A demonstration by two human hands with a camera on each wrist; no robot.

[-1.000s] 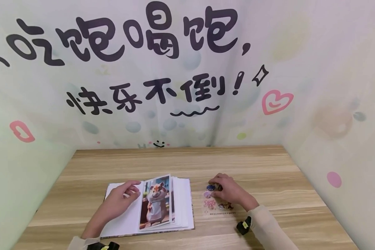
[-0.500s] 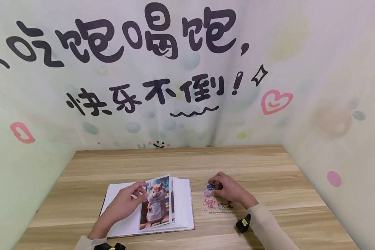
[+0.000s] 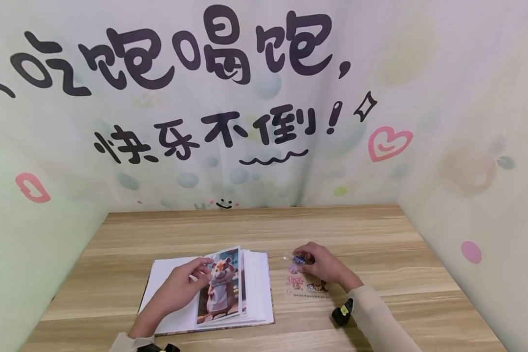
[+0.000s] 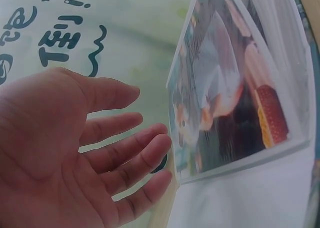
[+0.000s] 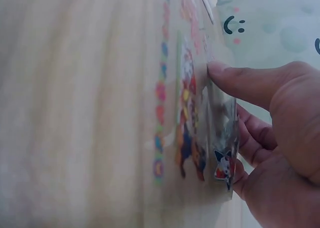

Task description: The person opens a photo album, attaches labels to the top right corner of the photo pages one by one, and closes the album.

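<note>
An open photo album [image 3: 160, 270] lies left of the middle of the table. On its right side stands a slightly raised page with a picture of a hamster in an apron [image 3: 220, 299]. My left hand [image 3: 179, 288] hovers over the album, fingers loosely spread; in the left wrist view it looks apart from the hamster picture [image 4: 215, 87]. My right hand [image 3: 327, 265] pinches the far edge of a clear sticker sheet [image 3: 296, 282] with cartoon dogs. In the right wrist view the thumb presses one face of the sheet [image 5: 186, 112], and the other fingers are behind it.
The wooden table [image 3: 369, 230] meets a curtain [image 3: 255, 186] with black lettering at its back edge. Pale walls close in on both sides. Black straps [image 3: 343, 313] with small cameras sit on the wrists.
My left hand has moved right, from the blank inside cover to over the hamster picture. My right hand has lifted and bent the far edge of the sticker sheet; its fingers barely moved.
</note>
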